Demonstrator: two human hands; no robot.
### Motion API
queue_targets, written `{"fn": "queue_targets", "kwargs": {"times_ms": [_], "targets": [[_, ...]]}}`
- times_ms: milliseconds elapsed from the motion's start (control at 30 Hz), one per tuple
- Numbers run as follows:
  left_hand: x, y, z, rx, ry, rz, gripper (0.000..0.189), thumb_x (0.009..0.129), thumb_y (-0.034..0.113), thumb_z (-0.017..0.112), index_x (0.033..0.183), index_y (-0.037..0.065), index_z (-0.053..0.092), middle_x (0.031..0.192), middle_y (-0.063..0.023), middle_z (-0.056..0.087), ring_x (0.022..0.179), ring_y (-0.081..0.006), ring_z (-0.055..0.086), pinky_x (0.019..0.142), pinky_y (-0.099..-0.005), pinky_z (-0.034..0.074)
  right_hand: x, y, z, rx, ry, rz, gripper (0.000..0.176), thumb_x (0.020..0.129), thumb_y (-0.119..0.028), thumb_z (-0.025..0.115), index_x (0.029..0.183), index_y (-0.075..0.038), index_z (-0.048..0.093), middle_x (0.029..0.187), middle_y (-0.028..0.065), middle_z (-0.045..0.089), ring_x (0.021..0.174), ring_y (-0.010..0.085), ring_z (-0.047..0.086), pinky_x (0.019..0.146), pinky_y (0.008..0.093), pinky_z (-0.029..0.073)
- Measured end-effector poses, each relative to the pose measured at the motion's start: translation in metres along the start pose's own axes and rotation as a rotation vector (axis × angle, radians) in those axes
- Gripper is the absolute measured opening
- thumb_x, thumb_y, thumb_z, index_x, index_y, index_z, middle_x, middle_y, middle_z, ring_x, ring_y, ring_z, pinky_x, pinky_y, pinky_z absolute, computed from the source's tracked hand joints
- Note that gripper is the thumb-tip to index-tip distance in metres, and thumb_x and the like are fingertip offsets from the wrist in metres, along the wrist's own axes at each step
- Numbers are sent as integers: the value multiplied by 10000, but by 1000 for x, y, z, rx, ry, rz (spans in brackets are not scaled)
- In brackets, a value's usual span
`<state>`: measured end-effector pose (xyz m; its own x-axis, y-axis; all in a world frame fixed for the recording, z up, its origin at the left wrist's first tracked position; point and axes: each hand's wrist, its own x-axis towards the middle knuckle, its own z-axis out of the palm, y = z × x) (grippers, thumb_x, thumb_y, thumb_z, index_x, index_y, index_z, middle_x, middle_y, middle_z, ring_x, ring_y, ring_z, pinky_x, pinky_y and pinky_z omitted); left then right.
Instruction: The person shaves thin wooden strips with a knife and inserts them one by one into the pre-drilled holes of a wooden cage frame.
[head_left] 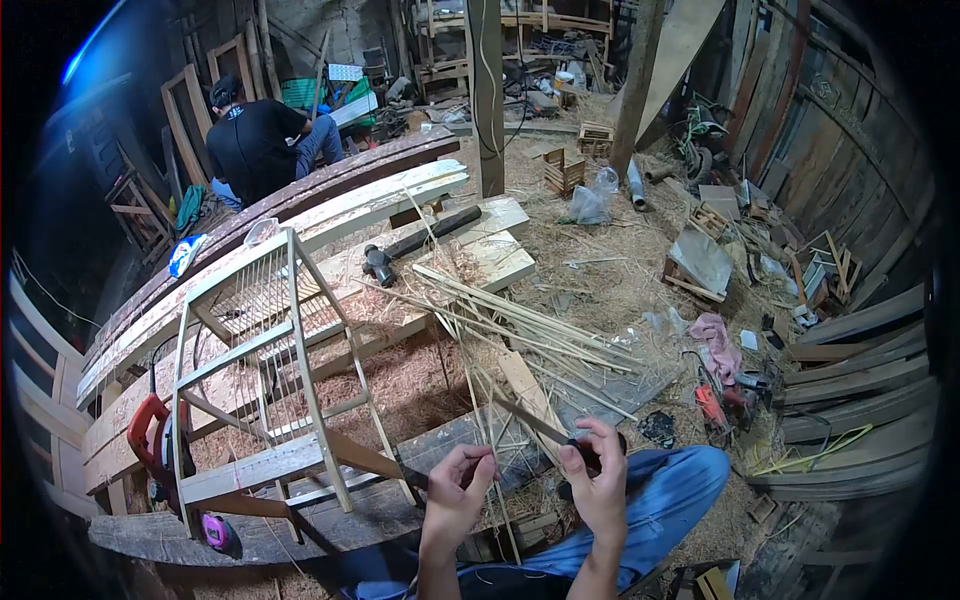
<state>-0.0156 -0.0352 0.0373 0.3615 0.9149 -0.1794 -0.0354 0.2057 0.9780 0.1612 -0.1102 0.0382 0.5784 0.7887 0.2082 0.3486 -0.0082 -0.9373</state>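
Observation:
My left hand (458,490) pinches a thin bamboo strip (487,440) that runs up and away from me. My right hand (598,482) grips the dark handle of a knife (535,424), whose blade points up-left and meets the strip near the left hand. Both hands hover over my blue-trousered knee (665,500). A bundle of long bamboo slivers (510,320) lies on the boards just beyond the hands. A wooden cage frame with thin bars (265,370) stands on the workbench to the left.
Another person in a black shirt (255,145) sits at the back left, facing away. A red power saw (160,450) rests by the frame, a red tool (715,405) lies right. A wooden post (487,95) stands ahead; planks, crates and straw litter the floor.

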Motion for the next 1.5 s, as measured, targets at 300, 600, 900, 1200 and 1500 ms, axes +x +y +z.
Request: {"fn": "queue_targets", "kwargs": {"times_ms": [300,600,900,1200,1500], "targets": [[-3,-5,10,-7,-112,84,353,1039,76,580,1375,-29,558,1039,-72,709,843,-54,585,734,-212,462,-1,-2,3,32,19,21,343,1013,-277,668,1223,-18,589,910,123,681,790,167,631,673,314,497],[-2,-4,14,21,-261,61,685,1032,-5,536,1632,62,211,1299,-114,661,1066,-124,645,897,-268,520,-2,-12,11,-23,-51,-85,174,1035,-110,583,1183,-24,617,1066,143,648,891,243,635,812,345,501],[-3,-14,22,-66,-235,91,1044,989,-19,580,1576,97,-275,1694,-198,-22,1190,-253,643,878,-339,574,-10,-4,25,300,-46,81,734,951,-133,747,1473,-123,231,1060,93,592,891,98,564,782,245,480],[-4,-7,25,-110,-269,33,811,1016,26,594,1571,67,6,1013,-157,704,780,-145,643,721,-277,532,-6,-22,24,654,53,268,836,890,26,747,1516,-134,216,964,103,662,833,122,644,744,246,537],[-7,-12,32,-92,-275,-57,448,1015,42,620,1376,-26,362,974,-134,711,748,-125,652,687,-254,544,-4,-21,19,794,150,340,864,853,61,759,1536,-106,256,947,54,652,836,105,653,685,238,553]]}}
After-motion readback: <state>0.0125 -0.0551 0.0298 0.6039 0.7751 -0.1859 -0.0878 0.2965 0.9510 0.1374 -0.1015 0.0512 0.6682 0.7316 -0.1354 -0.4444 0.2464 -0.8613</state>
